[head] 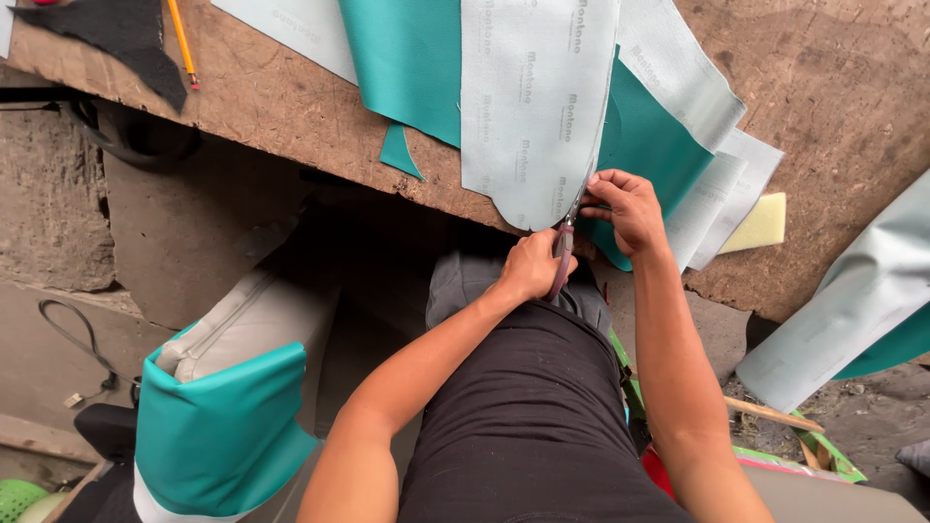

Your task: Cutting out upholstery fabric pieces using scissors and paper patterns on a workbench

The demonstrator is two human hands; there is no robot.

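Observation:
My left hand (531, 263) is closed around the pinkish handles of a pair of scissors (565, 244). Their blades point up along the right edge of a grey-backed sheet of leatherette (528, 107) that hangs over the edge of the wooden worktable (281, 97). My right hand (625, 205) pinches the material right beside the blades, where the grey sheet meets a teal piece (649, 145). Both hands are close together above my lap.
More teal leatherette (407, 58) and grey-backed strips (678, 68) lie on the table, with a yellow sponge (758, 225), a pencil (181, 41) and black fabric (116, 29). A seat cushion partly covered in teal (223, 407) stands at lower left. A grey roll (852, 300) lies at right.

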